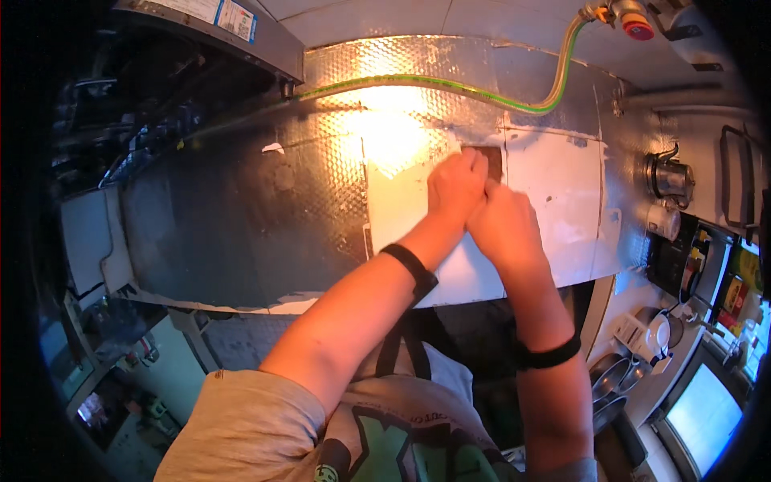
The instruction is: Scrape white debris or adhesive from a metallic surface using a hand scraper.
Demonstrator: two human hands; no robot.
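Nearer me than the green-striped hose [401,79], my left hand [456,183] and right hand [507,221] curl together at a brown rectangle [493,161] on the worktop [562,217], gripping what I can't tell, apparently working its edge, the next move wanting steady pressure.

Pans [610,372] and metal pot [673,180] suggest a kitchen.

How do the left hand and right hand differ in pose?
The left hand sits slightly farther from the body than the right hand. The left hand's forearm slants in from lower left; the right hand's comes up more steeply. Both have bent fingers.
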